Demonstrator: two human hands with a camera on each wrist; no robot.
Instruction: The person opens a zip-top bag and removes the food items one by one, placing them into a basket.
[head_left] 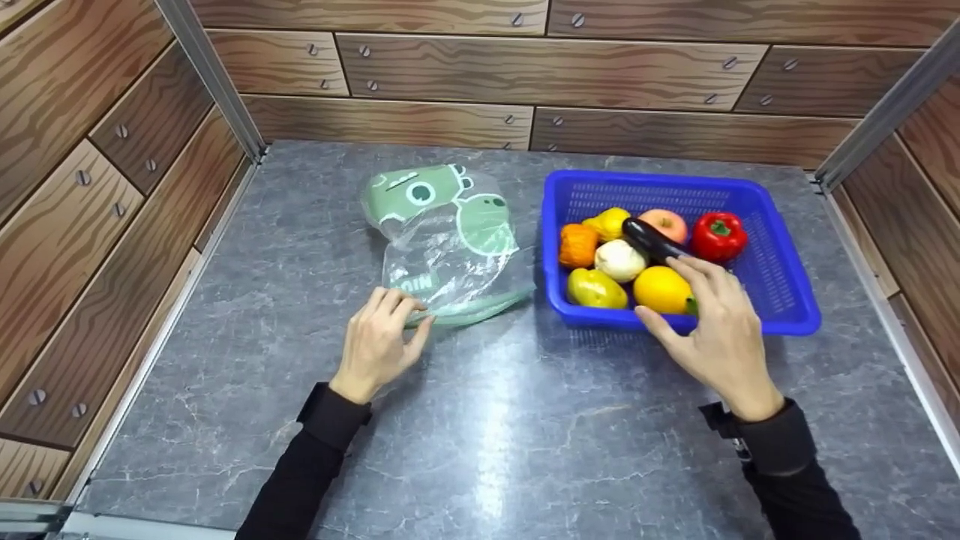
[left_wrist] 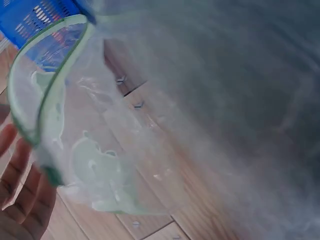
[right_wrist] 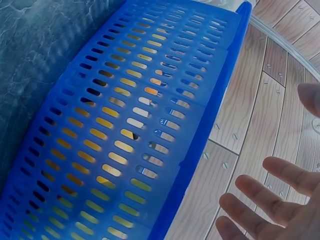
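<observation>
A clear plastic bag (head_left: 450, 277) with green cartoon prints and a green rim lies on the grey table, its mouth toward me. My left hand (head_left: 380, 337) pinches the left end of that rim. The left wrist view shows the bag's mouth (left_wrist: 47, 95) standing partly apart beside the fingers. Over the front right of a blue basket (head_left: 787, 300), my right hand (head_left: 716, 330) hovers with fingers spread. Beneath and beside it are a round yellow fruit (head_left: 661, 289) and an eggplant (head_left: 652, 238). In the right wrist view, the fingers (right_wrist: 280, 195) are outside the basket's rim, holding nothing.
Also in the basket are a red bell pepper (head_left: 718, 237), an apple (head_left: 664, 225), a garlic bulb (head_left: 620, 260), a yellow-green fruit (head_left: 597, 289), an orange piece (head_left: 578, 245) and a yellow piece (head_left: 611, 223). Wood-patterned walls (head_left: 450, 67) enclose the table at the back and sides.
</observation>
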